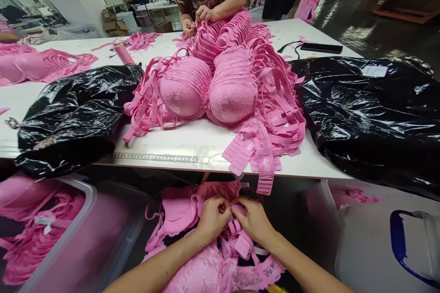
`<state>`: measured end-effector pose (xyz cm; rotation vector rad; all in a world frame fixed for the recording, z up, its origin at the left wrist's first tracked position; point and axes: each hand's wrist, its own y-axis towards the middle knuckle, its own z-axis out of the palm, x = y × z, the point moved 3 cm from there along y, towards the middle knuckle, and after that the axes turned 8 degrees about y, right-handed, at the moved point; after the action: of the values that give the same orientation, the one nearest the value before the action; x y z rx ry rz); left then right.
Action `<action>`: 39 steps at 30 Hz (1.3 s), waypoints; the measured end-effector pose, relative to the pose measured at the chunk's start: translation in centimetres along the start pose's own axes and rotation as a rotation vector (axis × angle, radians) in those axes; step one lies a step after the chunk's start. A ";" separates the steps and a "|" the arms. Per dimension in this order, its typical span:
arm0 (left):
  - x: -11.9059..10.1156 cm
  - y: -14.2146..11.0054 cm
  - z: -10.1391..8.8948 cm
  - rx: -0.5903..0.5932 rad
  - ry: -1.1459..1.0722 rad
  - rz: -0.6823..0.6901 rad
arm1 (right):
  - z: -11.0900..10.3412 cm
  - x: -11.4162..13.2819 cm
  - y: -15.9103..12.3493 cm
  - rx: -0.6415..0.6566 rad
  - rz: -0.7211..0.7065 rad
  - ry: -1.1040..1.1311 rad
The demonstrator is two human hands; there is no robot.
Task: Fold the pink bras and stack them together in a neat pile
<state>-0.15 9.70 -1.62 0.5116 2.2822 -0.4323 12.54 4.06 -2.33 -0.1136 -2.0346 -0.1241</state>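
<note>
Below the table's front edge, a pink lace bra (180,208) is gathered in front of me, with more pink bra pieces and straps in the lap area. My left hand (212,219) pinches the bra's fabric between thumb and fingers. Close beside it, my right hand (253,220) is closed on the same bra, its fingertips almost meeting the left ones. The exact spot they grip is partly hidden by the fingers. On the table ahead lies a long nested stack of pink bras (232,94), straps and hook bands spilling to the right.
Black plastic bags (79,110) (371,114) flank the stack on the white table (172,139). A measuring tape (158,158) runs along its edge. Clear bins (91,192) (364,238) stand at both sides. Across the table, a co-worker's hands (202,16) handle the stack's far end.
</note>
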 end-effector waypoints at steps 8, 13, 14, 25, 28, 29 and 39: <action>-0.2 0.0 0.2 -0.007 0.029 0.043 | 0.7 -0.1 0.5 0.007 -0.013 -0.009; 0.2 0.2 -0.3 -0.003 0.006 -0.018 | 0.7 0.0 1.1 0.011 0.005 -0.011; 0.2 0.2 -0.3 0.004 -0.004 -0.028 | 0.3 0.0 0.8 0.029 0.006 -0.041; 0.1 0.0 -0.1 -0.041 0.109 0.040 | 1.7 -0.1 1.7 0.032 0.020 0.034; 0.3 0.1 -0.3 -0.028 0.101 0.031 | 1.2 -0.3 1.7 0.062 0.041 0.079; 0.3 0.1 -0.3 -0.023 0.098 0.033 | 0.9 -0.4 1.6 0.082 0.043 0.105; 0.2 -0.1 0.0 -0.011 0.210 0.068 | 1.9 -1.3 2.1 0.021 0.096 0.184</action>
<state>-0.33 9.66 -1.70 0.6529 2.4578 -0.3456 11.69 6.36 -4.30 -0.1803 -1.8428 -0.0510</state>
